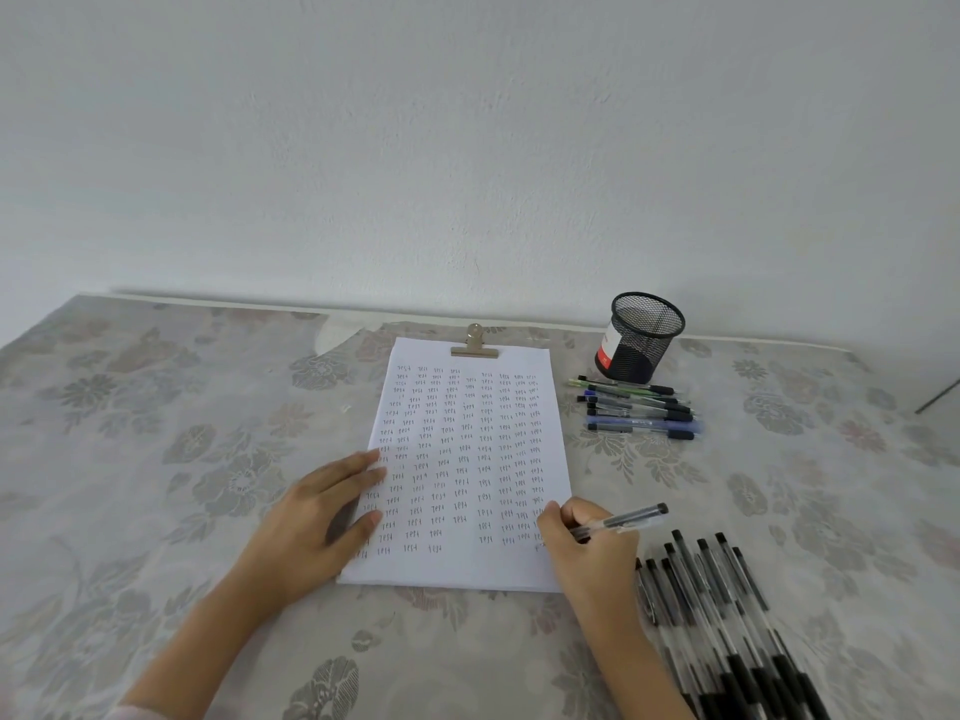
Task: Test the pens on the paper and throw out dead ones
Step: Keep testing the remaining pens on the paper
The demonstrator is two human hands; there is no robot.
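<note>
A person's left hand (317,517) lies flat with fingers straight on the left edge of the paper (467,459), pinning the sheet to the floral tablecloth (156,433), while the right hand (587,548) curls around a clear pen (631,518) at the sheet's lower right edge. The pen slants up and to the right out of the grip, its dark end pointing away from the page. The sheet sits between the two hands, held at the top by a metal clip (474,343) and filled with columns of short handwritten words. Just to the right of the writing hand, a row of black pens (727,615) lies side by side on the cloth. Farther back, beyond the paper's upper right corner, a smaller group of pens (641,410) rests in front of a black mesh cup (641,337) that stands near the wall.

The held pen's tip is hidden behind the right hand's fingers, so it cannot be told whether it meets the paper. The black pens run off the bottom edge of the view. A red and white label shows through the cup's mesh but cannot be read. A thin dark object (935,397) is cut off at the right edge and cannot be identified
</note>
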